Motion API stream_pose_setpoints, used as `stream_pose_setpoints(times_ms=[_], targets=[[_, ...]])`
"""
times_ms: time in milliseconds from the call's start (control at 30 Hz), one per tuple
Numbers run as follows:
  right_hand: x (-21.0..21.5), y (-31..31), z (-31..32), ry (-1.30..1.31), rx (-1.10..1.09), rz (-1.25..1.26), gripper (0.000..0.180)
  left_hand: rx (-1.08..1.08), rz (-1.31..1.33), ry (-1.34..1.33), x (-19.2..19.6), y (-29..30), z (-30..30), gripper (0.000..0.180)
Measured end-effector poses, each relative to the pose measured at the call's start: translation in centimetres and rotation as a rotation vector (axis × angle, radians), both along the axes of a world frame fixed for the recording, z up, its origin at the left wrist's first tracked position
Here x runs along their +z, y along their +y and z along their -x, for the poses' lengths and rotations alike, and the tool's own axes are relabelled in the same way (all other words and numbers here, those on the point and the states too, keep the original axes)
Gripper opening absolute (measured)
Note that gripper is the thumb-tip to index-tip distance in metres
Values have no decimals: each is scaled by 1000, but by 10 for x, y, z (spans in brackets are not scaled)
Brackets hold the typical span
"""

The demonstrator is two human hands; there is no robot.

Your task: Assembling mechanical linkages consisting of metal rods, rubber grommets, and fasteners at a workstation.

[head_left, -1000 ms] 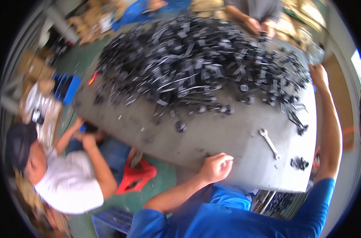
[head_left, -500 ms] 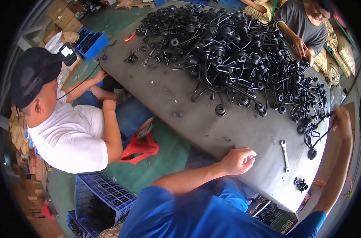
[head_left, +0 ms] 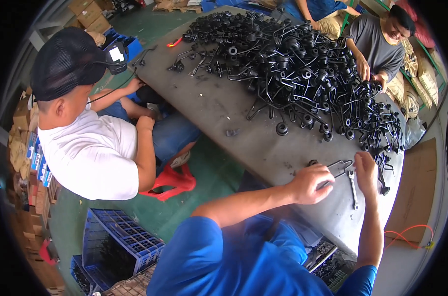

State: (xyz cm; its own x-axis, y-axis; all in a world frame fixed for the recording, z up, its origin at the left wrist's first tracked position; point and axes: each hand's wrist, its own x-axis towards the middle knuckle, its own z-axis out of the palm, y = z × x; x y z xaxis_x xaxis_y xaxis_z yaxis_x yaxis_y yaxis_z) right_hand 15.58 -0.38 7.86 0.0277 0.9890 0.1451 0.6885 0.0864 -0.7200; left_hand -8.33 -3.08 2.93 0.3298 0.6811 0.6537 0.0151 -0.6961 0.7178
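Observation:
A bent black metal rod (head_left: 340,166) with a round rubber bushing (head_left: 312,163) lies in my left hand (head_left: 312,184), whose fingers are closed around it above the near part of the table. Beside the rod's far bend is my right hand (head_left: 366,170), fingers pointing away from me. Its fingertips are partly hidden, so I cannot make out whether it grips anything. An open-ended wrench (head_left: 353,190) lies on the table between my two forearms. Past my hands spreads a large heap of similar black bushed rods (head_left: 293,69), trailing down along the table's right side.
The grey table (head_left: 263,148) has a corner near me. At left a person in a white shirt (head_left: 93,148) sits on a red stool (head_left: 174,182). Another person (head_left: 381,44) handles parts across the heap. Blue crates (head_left: 120,241) stand on the floor; an orange cable (head_left: 406,237) hangs at right.
My right hand has come in from the far right edge toward my left hand, bringing a bent rod from the heap. My left hand now holds that rod. The view has shifted slightly.

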Motion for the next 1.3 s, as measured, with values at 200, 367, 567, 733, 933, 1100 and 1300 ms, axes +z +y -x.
stream_pose_setpoints(times_ms=[200,367,567,733,933,1100,1300], targets=[[46,-55,69,-38,372,-143,11,-310,-15,292,31,-19,-10,25],[50,-83,74,-81,494,-211,12,-442,-100,522,48,-41,2,25],[39,-114,66,-93,614,-299,16,-639,-78,607,66,-68,11,29],[22,-124,55,-11,589,-407,20,-650,-121,604,58,-81,4,35],[4,-119,51,97,494,-216,20,-584,-86,730,45,-76,2,34],[13,-111,57,108,421,-335,20,-534,-253,487,36,-76,-12,20],[-1,-105,55,106,572,-423,17,-547,-284,538,35,-73,-15,12]])
